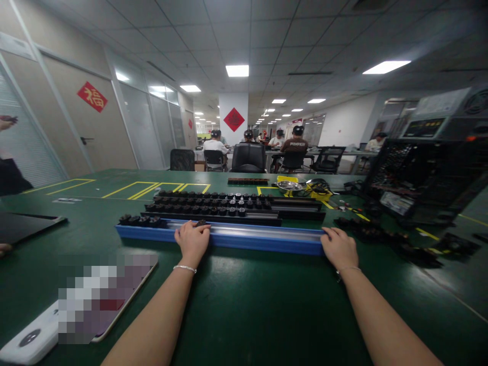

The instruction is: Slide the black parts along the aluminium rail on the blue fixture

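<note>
A long blue rail [267,242] with a shiny metal channel along its top lies across the green table in front of me. Several small black parts [143,220] sit in its left end. My left hand [191,241] rests over the middle of the rail, its fingers curled around a small black part [201,223] in the channel; the grip is partly hidden. At the right end, my right hand [340,246] grips the rail, thumb on the near side. Right behind lie black rails [263,220], lined with more black and some silvery parts.
A phone [129,295] and a white device [32,333] lie near left. At right stand an open computer case [414,178] and loose black parts [415,248]. Behind the rails are a metal bowl [288,186] and a yellow basket [319,193]. Another person's hand [5,122] shows far left.
</note>
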